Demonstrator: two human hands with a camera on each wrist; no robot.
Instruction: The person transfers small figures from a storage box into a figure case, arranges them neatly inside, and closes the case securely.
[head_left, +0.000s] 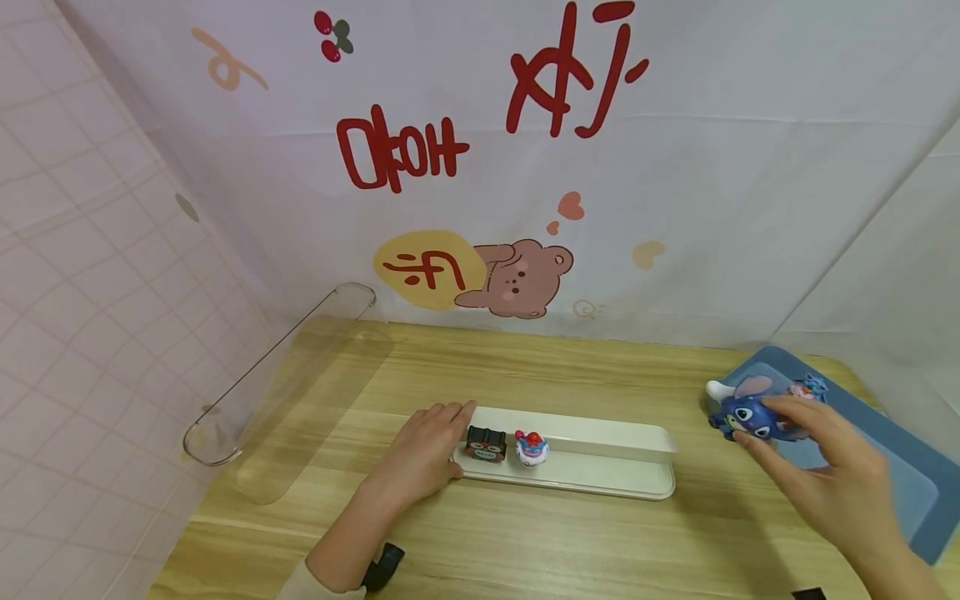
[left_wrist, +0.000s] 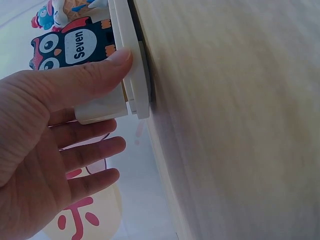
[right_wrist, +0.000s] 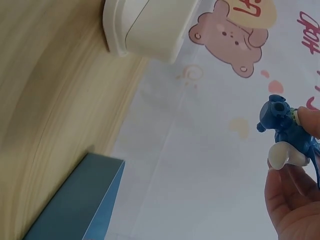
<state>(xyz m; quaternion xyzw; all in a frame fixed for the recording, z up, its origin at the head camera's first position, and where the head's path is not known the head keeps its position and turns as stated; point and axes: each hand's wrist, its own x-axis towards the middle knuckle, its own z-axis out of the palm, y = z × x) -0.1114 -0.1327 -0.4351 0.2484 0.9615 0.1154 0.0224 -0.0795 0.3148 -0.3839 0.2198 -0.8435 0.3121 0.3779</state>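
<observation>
In the head view, a long white display base (head_left: 592,475) with a raised back step lies across the middle of the table. My left hand (head_left: 423,450) holds its left end, thumb on the front rim and fingers behind. Near that hand a dark owl figurine (head_left: 486,445) marked "Seven" (left_wrist: 77,45) stands on the base. Beside it is a small white, blue and red figurine (head_left: 532,449). My right hand (head_left: 840,467) pinches a blue big-eared figurine (head_left: 753,414) between thumb and fingers, raised over the left side of a blue tray (head_left: 918,475). The figurine's white part (right_wrist: 285,155) faces the right wrist camera.
A clear, long cover (head_left: 300,400) leans at the left by the tiled-pattern wall. Another small pink and blue figurine (head_left: 808,388) shows in the blue tray, behind the right hand. A white printed cloth (head_left: 675,167) hangs at the back.
</observation>
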